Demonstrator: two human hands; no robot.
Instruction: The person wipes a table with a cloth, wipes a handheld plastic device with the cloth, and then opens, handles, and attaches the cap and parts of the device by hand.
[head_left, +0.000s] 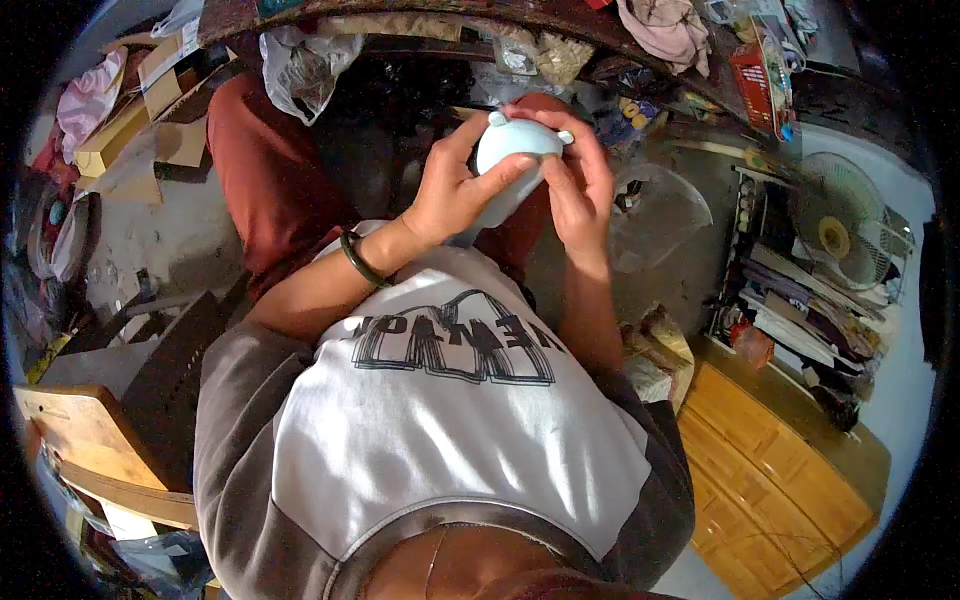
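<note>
A pale blue rounded object (520, 140) with two small ear-like knobs is held up over the lap, between both hands. My left hand (455, 185) wraps its left side, the thumb lying across its front. On the other side my right hand (580, 185) grips it, with thumb and fingers pressed to its lower right edge. A whitish part (508, 205) hangs below the rounded top, partly hidden by the left thumb. A dark bangle (360, 260) circles the left wrist.
A dark-edged table (400, 22) spans the top, with a plastic bag (308, 72) hanging near it. Cardboard boxes (112, 140) lie at the upper left. A fan (838, 225), a red basket (757, 88) and a wooden cabinet (765, 470) stand at the right. A wooden chair (95, 430) is lower left.
</note>
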